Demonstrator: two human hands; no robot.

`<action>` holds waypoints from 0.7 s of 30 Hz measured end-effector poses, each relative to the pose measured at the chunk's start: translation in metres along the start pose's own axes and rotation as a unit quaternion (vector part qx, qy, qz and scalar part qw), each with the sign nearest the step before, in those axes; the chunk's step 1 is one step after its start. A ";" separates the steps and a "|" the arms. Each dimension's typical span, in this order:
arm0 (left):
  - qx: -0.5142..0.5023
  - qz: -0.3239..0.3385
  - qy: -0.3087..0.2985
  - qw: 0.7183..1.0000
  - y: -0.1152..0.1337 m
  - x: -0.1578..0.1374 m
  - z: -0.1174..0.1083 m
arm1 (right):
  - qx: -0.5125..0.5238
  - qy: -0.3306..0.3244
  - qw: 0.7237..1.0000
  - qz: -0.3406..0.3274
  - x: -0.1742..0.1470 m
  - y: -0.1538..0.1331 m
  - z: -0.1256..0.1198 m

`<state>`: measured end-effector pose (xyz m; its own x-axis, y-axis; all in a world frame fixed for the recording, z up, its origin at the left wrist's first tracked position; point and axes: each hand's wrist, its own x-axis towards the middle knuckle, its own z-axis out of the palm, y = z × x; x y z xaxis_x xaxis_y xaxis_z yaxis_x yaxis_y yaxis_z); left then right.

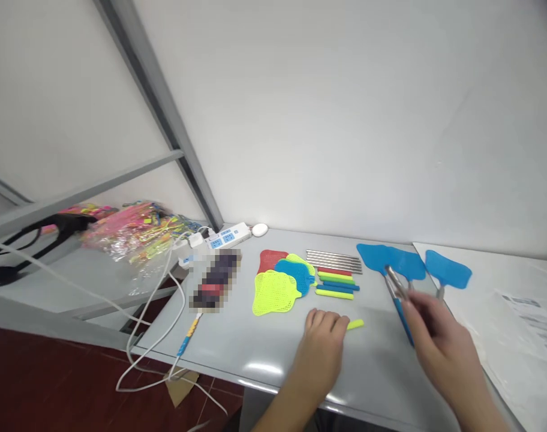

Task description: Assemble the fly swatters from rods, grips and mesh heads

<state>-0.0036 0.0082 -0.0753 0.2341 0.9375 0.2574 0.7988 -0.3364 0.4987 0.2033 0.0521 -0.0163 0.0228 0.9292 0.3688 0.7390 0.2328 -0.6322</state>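
Steel rod in my right hand, lime sleeve at my left

Right hand (439, 336): pinching a steel rod (396, 282) above the grey table (228, 345), near the blue swatter heads (406, 263). Left hand (324, 342): fingers curled low at a lime sleeve (355, 324); can't tell if gripped. Beyond it: coloured sleeves (337, 286), then a row of steel rods (333, 261), mesh swatter heads (274, 294) just left.

Print on the white plastic packaging (532, 318) at right appears too faint and blurred to read, while the pixelated device (215, 282) at left shows no legible lettering.
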 end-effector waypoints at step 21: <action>-0.143 -0.070 0.042 0.986 -0.006 0.000 -0.023 | -0.070 -0.211 0.969 -0.106 -0.057 0.002 -0.022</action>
<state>-0.0210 0.0086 -0.0593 0.0757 0.9700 0.2310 0.6289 -0.2262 0.7439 0.2181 -0.0072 -0.0233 -0.3959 0.9059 0.1501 0.7814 0.4182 -0.4632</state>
